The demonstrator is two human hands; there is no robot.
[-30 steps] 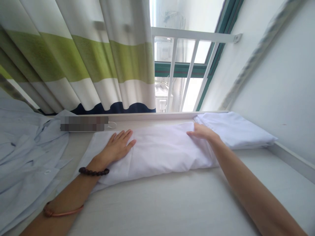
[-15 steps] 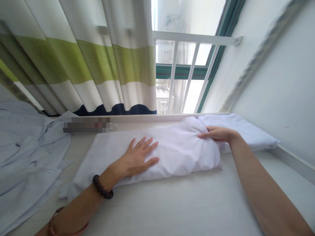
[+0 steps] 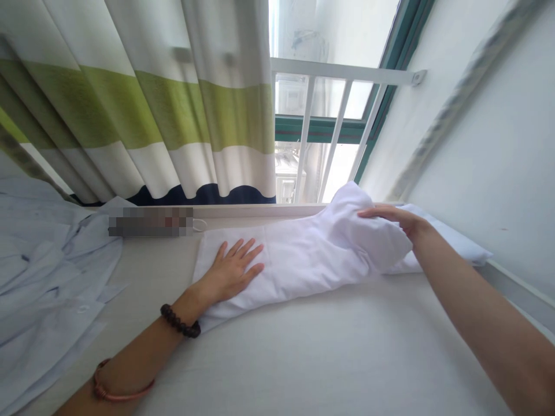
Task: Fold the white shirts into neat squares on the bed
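Observation:
A folded white garment (image 3: 303,254) lies lengthwise on the pale surface. My left hand (image 3: 234,268) rests flat on its left part, fingers spread. At the other end, my right hand (image 3: 394,218) grips the cloth, which rises in a bunched fold there; the fingertips are partly hidden behind the fabric. Behind my right hand lies a second folded white cloth (image 3: 446,240), close to the wall and partly covered.
A loose heap of white clothes (image 3: 47,277) fills the left side. Near it lies a blurred-out flat item (image 3: 150,222) with a white loop. Along the back run a low ledge (image 3: 243,212), a striped curtain (image 3: 173,110) and a white window railing (image 3: 342,69). A wall (image 3: 503,173) bounds the right.
The garment's left edge has come in to the right. Its right end is now lifted and bunched in my right hand, which has moved slightly up and right. My left hand has shifted slightly left.

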